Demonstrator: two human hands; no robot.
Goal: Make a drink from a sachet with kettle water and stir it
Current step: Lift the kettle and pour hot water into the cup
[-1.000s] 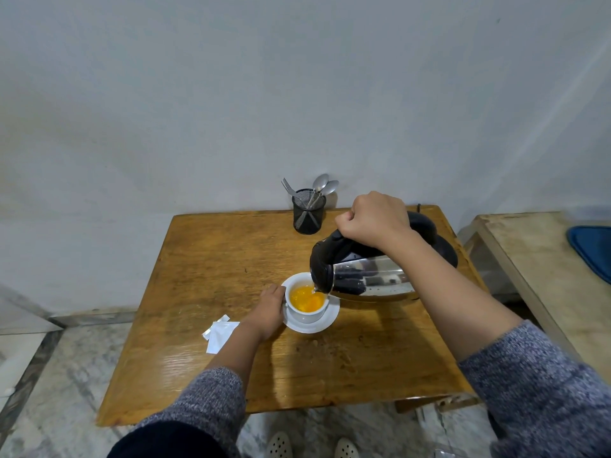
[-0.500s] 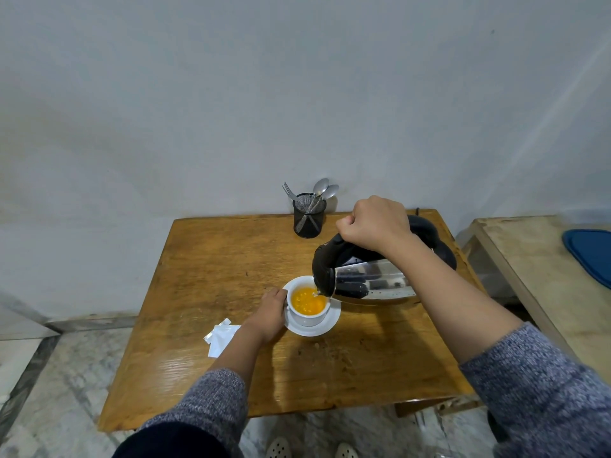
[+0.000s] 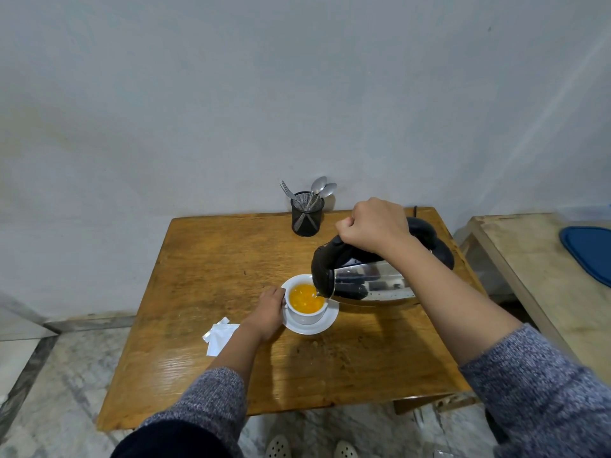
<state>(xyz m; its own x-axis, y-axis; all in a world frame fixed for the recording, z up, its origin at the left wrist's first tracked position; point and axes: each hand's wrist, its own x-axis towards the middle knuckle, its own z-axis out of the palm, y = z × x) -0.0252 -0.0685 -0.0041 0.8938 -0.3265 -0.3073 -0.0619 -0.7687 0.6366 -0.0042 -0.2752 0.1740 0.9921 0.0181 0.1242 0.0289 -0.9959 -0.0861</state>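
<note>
A white cup holding orange liquid stands on a white saucer on the wooden table. My left hand grips the cup's left side. My right hand is closed around the black handle of a steel kettle, which is tipped almost flat with its spout over the cup's right rim. A thin stream falls into the drink. The torn white sachet lies left of my left forearm.
A black mesh holder with a fork and spoons stands at the table's far edge by the wall. The kettle's black base sits at the far right corner. A second, paler table with a blue mat is to the right.
The orange liquid in the cup has risen a little as the kettle keeps pouring. Both hands hold much the same positions.
</note>
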